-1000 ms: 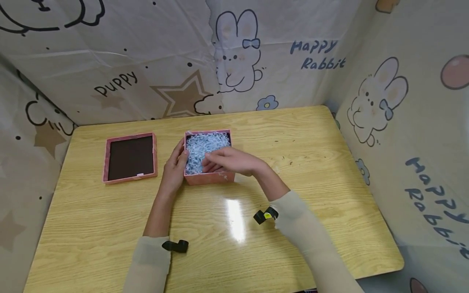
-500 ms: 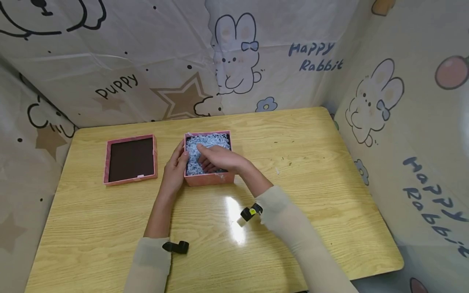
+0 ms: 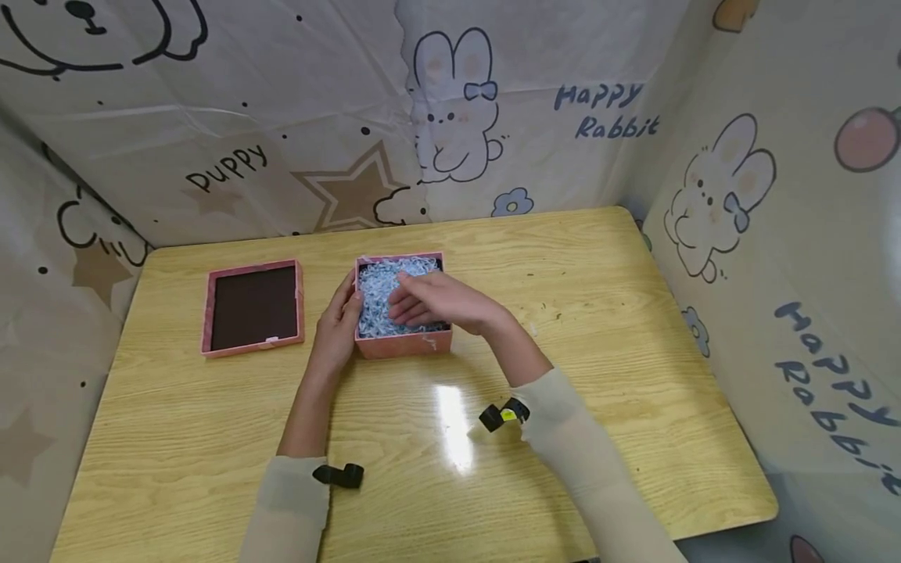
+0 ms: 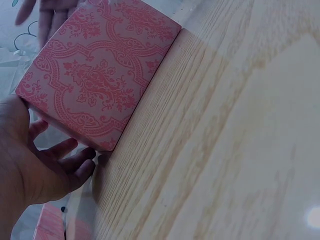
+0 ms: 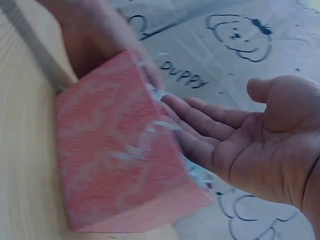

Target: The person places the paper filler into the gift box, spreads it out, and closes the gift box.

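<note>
A pink patterned box [image 3: 404, 346] stands on the table, filled with pale blue shredded paper [image 3: 378, 301]. My left hand [image 3: 335, 332] holds the box at its left side, thumb at the rim and fingers along the outer wall, as the left wrist view shows of the box's patterned wall [image 4: 95, 75]. Over the right part of the filling is my right hand [image 3: 443, 303], fingers extended and nothing seen in them. In the right wrist view, the right hand [image 5: 250, 132] has its palm showing and its fingertips at the shredded paper; whether they press it is unclear.
Left of the box lies a shallow pink lid [image 3: 255, 307], dark inside facing up. Small scraps [image 3: 533, 330] are on the wooden table [image 3: 598, 438] to the right. Printed cloth [image 3: 310, 94] hangs behind and at the sides.
My right hand first moved left over the shredded paper, then came back to the right with its fingers straighter. My left hand stayed on the box's left side.
</note>
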`<control>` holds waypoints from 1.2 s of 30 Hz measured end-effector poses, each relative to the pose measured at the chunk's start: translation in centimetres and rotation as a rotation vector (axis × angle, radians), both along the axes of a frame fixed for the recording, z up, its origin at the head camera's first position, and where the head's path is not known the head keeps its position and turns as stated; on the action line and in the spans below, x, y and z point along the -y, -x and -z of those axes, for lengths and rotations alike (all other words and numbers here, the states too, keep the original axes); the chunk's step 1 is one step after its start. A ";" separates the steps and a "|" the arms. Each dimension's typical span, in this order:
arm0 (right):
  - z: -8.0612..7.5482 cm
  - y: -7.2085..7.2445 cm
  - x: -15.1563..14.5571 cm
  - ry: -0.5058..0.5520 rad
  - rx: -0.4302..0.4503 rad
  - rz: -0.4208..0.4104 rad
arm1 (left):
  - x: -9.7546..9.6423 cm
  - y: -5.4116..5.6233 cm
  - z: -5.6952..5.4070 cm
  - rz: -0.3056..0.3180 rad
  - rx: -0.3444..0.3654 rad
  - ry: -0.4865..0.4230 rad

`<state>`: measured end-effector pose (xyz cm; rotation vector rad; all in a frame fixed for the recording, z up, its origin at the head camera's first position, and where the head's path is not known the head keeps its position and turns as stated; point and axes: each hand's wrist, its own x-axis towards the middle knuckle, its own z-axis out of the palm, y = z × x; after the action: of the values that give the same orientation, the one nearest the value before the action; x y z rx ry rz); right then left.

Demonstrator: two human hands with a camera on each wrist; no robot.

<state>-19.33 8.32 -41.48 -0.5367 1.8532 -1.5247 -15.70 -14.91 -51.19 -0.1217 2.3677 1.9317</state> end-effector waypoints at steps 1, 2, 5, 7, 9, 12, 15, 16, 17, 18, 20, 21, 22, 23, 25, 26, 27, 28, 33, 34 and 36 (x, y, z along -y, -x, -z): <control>-0.3 -0.1 -0.5 0.025 -0.001 0.005 | 0.0 0.0 0.0 -0.001 0.007 0.000; -0.6 -0.2 -0.9 0.047 -0.002 0.011 | -0.1 0.0 -0.1 0.000 0.014 0.002; -1.1 -0.4 -2.3 0.105 -0.017 0.022 | -0.1 0.0 -0.3 0.002 0.049 0.002; -1.0 -0.7 -3.3 0.139 -0.026 0.020 | -0.3 -0.2 -1.0 0.004 0.069 0.000; -0.7 -1.0 -4.3 0.170 -0.033 0.009 | -0.4 -0.6 -2.0 0.007 0.082 -0.005; 0.1 -1.7 -5.7 0.199 -0.041 -0.039 | -0.7 -1.2 -3.7 0.014 0.081 -0.011; 1.0 -2.3 -6.7 0.210 -0.041 -0.115 | -0.7 -1.5 -4.3 0.012 0.076 -0.012; 1.3 -2.5 -7.0 0.207 -0.039 -0.140 | -0.7 -1.5 -4.3 0.012 0.078 -0.013; 1.7 -2.6 -7.3 0.203 -0.041 -0.165 | -0.7 -1.5 -4.3 0.012 0.077 -0.016; 2.0 -2.7 -7.5 0.197 -0.043 -0.188 | -0.6 -1.5 -4.2 0.012 0.079 -0.019; 2.6 -2.9 -7.9 0.168 -0.056 -0.227 | -0.6 -1.4 -4.1 0.014 0.080 -0.027; 2.9 -2.9 -8.1 0.158 -0.064 -0.249 | -0.6 -1.4 -4.1 0.016 0.082 -0.030; 3.2 -3.0 -8.3 0.145 -0.078 -0.270 | -0.6 -1.3 -4.0 0.018 0.081 -0.029; 3.5 -3.0 -8.4 0.129 -0.098 -0.290 | -0.7 -1.3 -4.0 0.019 0.080 -0.027; 4.0 -3.1 -8.7 0.097 -0.137 -0.321 | -0.7 -1.4 -4.0 0.019 0.081 -0.022; 4.2 -3.1 -8.9 0.081 -0.159 -0.330 | -0.7 -1.4 -4.0 0.019 0.081 -0.021; 4.4 -3.1 -9.0 0.066 -0.178 -0.338 | -0.7 -1.4 -4.1 0.019 0.081 -0.021; 4.5 -3.1 -9.1 0.044 -0.198 -0.341 | -0.7 -1.4 -4.1 0.018 0.084 -0.022; 5.0 -3.1 -9.2 -0.016 -0.213 -0.357 | -0.7 -1.4 -4.2 0.011 0.107 -0.034; 5.1 -3.1 -9.1 -0.020 -0.209 -0.359 | -0.7 -1.3 -4.2 0.011 0.110 -0.035; 5.3 -3.1 -8.9 -0.031 -0.206 -0.359 | -0.7 -1.3 -4.0 0.011 0.114 -0.037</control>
<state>-16.23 17.24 -46.81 -0.9848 1.8057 -1.2368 -14.44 -14.20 -47.15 -0.2103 2.2550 1.9091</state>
